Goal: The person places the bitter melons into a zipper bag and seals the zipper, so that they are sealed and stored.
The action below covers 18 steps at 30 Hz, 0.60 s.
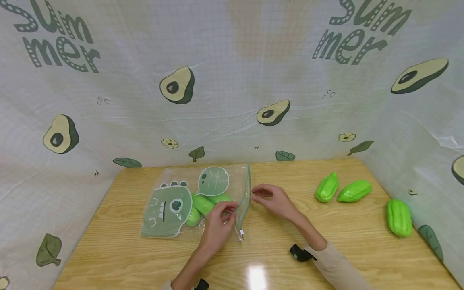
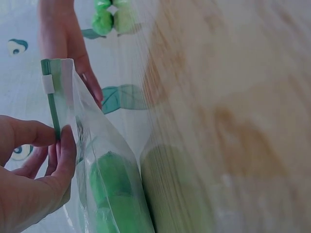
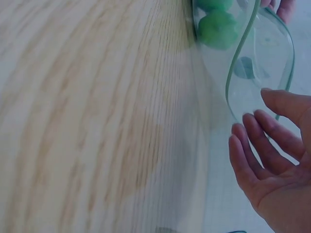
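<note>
A clear zip bag (image 1: pixel 163 217) printed with a green monster and a speech bubble lies on the table, its green-edged mouth facing right. Inside it are several glossy green ribbed fruits (image 1: pixel 203 204), which look like star fruits. My left hand (image 1: pixel 217 225) pinches the near part of the mouth's edge between thumb and fingers; the white slider (image 2: pixel 48 84) sits close by. Just right of the mouth is my right hand (image 1: pixel 274 200), its fingers loosely bent and holding nothing. In the right wrist view the mouth's two green edges (image 3: pixel 231 77) stand apart near my fingertips.
Two more green fruits lie at the back right, one upright (image 1: pixel 327 187) and one slanted (image 1: pixel 355 191). Another fruit (image 1: pixel 399 218) is near the table's right edge. A cloth (image 1: pixel 224 133) with avocado prints hangs behind and beside the wooden table (image 1: pixel 119 249).
</note>
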Tool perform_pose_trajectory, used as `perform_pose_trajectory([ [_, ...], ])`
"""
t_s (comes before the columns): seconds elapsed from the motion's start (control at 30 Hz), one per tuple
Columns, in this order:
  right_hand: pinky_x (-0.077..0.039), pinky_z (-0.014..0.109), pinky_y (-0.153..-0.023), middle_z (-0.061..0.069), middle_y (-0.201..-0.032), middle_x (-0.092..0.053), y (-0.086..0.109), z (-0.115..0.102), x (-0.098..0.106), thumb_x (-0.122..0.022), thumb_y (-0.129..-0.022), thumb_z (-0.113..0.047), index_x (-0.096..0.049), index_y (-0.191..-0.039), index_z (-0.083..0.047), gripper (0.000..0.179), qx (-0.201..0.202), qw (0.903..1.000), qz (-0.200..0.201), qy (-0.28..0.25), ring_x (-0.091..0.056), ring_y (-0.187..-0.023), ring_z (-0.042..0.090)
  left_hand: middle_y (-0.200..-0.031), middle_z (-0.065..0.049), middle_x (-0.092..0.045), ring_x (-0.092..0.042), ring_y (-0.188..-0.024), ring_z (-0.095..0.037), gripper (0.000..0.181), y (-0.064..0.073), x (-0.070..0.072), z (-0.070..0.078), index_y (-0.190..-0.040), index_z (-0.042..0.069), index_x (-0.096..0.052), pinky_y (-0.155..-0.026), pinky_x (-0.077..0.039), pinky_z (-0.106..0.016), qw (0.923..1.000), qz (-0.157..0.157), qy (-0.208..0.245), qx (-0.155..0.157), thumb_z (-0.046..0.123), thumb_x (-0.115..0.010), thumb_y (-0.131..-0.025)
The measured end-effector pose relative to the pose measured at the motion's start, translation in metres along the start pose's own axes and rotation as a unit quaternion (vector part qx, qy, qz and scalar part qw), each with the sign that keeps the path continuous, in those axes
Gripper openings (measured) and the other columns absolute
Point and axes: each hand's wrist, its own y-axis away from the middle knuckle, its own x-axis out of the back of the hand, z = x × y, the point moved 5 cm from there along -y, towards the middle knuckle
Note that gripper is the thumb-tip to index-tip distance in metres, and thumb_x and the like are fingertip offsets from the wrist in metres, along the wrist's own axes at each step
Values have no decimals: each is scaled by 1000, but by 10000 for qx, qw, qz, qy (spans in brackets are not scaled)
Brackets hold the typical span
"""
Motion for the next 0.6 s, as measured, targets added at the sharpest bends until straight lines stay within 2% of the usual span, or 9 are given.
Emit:
perform_pose_trajectory([
  [0.17,-57,47,-95,18,-112,-73,5,5,8,-73,-96,-12,-71,-116,4,25,37,9997,168,186,-70,-101,27,-104,-11,-67,-66,-95,-27,24,0,0,0,-107,-2,-71,-82,-61,-30,10000,15,-17,8,-16,-65,-89],
  [0.33,-55,51,-97,22,-113,-72,11,8,16,-73,-96,-12,-70,-116,6,27,133,9993,294,207,-69,-106,34,-104,-12,-68,-66,-95,-27,24,0,1,1,-107,-1,-71,-82,-61,-28,10000,28,-36,-19,-15,-65,-89],
  [0.6,-55,51,-97,20,-113,-72,18,12,29,-74,-95,-11,-70,-116,5,27,130,9972,508,523,-69,-108,34,-105,-12,-68,-67,-95,-28,24,1,1,1,-109,-2,-70,-82,-61,-29,10000,20,13,-36,-15,-66,-89],
])
